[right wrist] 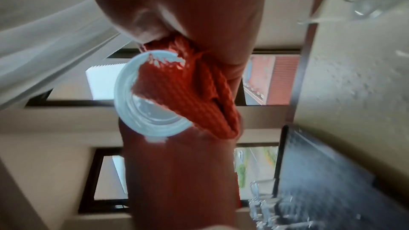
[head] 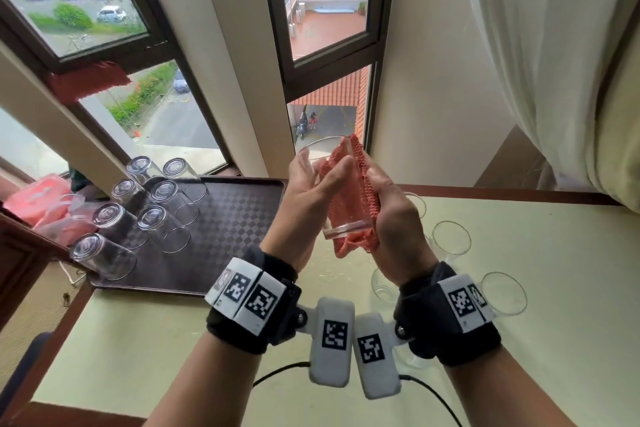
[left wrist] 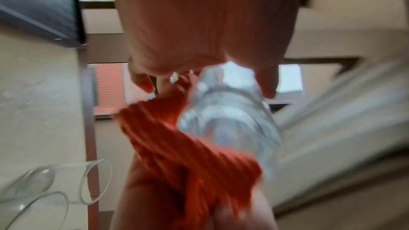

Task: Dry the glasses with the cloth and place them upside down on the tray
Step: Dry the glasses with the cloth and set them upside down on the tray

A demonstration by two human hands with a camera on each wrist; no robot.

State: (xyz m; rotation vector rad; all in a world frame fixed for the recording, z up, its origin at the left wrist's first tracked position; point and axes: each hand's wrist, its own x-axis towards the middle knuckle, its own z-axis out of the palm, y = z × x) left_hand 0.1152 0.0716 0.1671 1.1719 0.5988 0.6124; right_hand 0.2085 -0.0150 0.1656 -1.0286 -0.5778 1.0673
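My left hand (head: pixel 317 177) grips a clear glass (head: pixel 341 229) held up over the cream table (head: pixel 173 357), rim pointing away from me. My right hand (head: pixel 388 208) holds the orange cloth (head: pixel 349 204), which is pushed into the glass and wrapped over its right side. The left wrist view is blurred and shows the glass (left wrist: pixel 225 111) with the cloth (left wrist: pixel 188 155) beside it. In the right wrist view the glass base (right wrist: pixel 150 111) faces the camera, cloth (right wrist: pixel 199 102) alongside. Several glasses (head: pixel 159 222) stand upside down on the left part of the dark tray (head: pixel 235 225).
Several upright glasses (head: pixel 450 239) stand on the table behind and right of my right wrist. A pink plastic bag (head: pixel 38 198) lies left of the tray. White curtains (head: pixel 554 62) hang at the right, windows behind. Black cables (head: pixel 277 371) trail near the front edge.
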